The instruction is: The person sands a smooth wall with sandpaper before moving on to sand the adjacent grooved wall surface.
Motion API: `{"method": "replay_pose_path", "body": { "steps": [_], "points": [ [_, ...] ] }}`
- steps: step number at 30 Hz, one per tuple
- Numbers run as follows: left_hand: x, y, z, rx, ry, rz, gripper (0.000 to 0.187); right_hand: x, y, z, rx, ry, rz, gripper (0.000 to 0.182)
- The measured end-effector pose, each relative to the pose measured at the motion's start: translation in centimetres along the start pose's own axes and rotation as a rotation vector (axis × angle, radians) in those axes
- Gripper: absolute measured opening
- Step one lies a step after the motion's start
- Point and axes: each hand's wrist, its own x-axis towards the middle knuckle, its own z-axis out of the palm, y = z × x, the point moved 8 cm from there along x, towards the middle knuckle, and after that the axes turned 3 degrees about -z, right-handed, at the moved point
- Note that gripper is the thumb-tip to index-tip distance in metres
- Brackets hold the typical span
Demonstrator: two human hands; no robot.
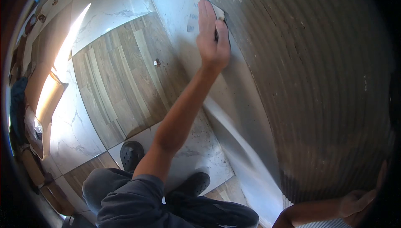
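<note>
My left hand (214,40) reaches forward and presses a sheet of sandpaper (193,17), its pale back printed with "100", flat against a smooth whitish strip (246,98). The thumb and fingers close around something partly hidden under the palm, with a dark edge and a pale corner. This strip runs along the foot of a grey-brown ridged surface (317,81). At the lower right, my right hand (357,205) is beside the ridged surface, in shadow; its fingers are too dark and cut off to make out what they touch.
Below lies a floor of wood-look tiles (121,73) and white marbled tiles (112,17). A small pale scrap (157,62) lies there. My dark clogs (132,155) stand near the strip. An open cardboard box (48,106) and clutter line the left edge.
</note>
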Motion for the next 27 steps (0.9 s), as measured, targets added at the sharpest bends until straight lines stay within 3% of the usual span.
{"method": "replay_pose_path", "body": {
  "steps": [3,5,9,11,12,13,14,15,17,19,22,23,27],
  "points": [
    [0.6,0.5,-0.5,0.056,0.019,0.093,0.045,2.2,-1.7,2.3,-0.106,-0.117,0.134,0.042],
    [0.7,-0.5,-0.5,0.055,0.011,0.036,0.044,2.4,-0.8,3.4,0.094,-0.163,0.412,0.037],
    [-1.5,-0.1,-0.6,0.039,-0.003,-0.166,0.043,2.4,-1.0,3.2,0.075,-0.151,0.384,0.039],
    [-4.2,1.3,-1.0,0.123,-0.013,-0.154,0.043,1.7,-0.7,3.4,0.177,-0.218,0.516,0.038],
    [-5.6,1.9,-1.4,0.176,-0.012,-0.12,0.043,2.1,-0.2,4.1,0.173,-0.206,0.52,0.038],
    [-6.7,2.8,-1.3,0.364,-0.027,0.05,0.042,3.5,-0.9,4.5,0.166,-0.119,0.294,0.037],
    [-6.3,2.1,-1.2,0.358,-0.004,0.032,0.042,4.4,-1.9,4.8,0.142,-0.033,0.069,0.04],
    [-6.0,1.5,-1.0,0.352,0.02,0.015,0.042,4.1,-2.1,3.9,0.086,-0.029,0.037,0.04],
    [-2.0,-1.7,-0.5,0.158,0.068,-0.194,0.042,3.9,-2.5,3.3,0.056,-0.054,0.092,0.04],
    [1.3,-1.3,-0.7,0.113,0.138,-0.166,0.042,4.1,-2.3,3.3,0.056,-0.068,0.127,0.039],
    [-7.8,4.1,-0.6,0.262,-0.068,-0.075,0.041,4.2,-2.1,3.2,0.043,-0.094,0.146,0.039],
    [-11.9,3.8,0.2,0.093,-0.23,-0.171,0.041,4.3,-2.3,3.2,0.035,-0.101,0.147,0.039],
    [-4.2,-0.7,-0.6,0.148,-0.048,0.034,0.038,4.7,-3.0,3.9,0.061,-0.109,0.133,0.039]
  ]
}}
